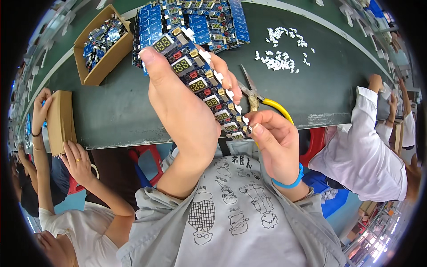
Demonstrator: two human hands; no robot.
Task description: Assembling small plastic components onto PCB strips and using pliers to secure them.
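My left hand (182, 111) is closed around a panel of joined circuit boards (196, 84), held up tilted above the table's near edge. Each board carries a small digit display, and red and cream parts sit beside the displays. White plastic pieces (218, 76) stick out in a row along the panel's right edge. At the panel's lower end, my right hand (280, 142) pinches a small white piece (249, 128) against the board edge; the fingers partly hide it. Scissors (252, 91) with a yellow handle lie spread on the table just behind my right hand.
Stacked circuit board panels (213, 26) lie at the back. Loose white pieces (280, 61) are scattered to their right. An open cardboard box (95, 73) of small boards stands back left. A person at left holds a cardboard box (62, 122); another in white sleeves (364, 107) sits right.
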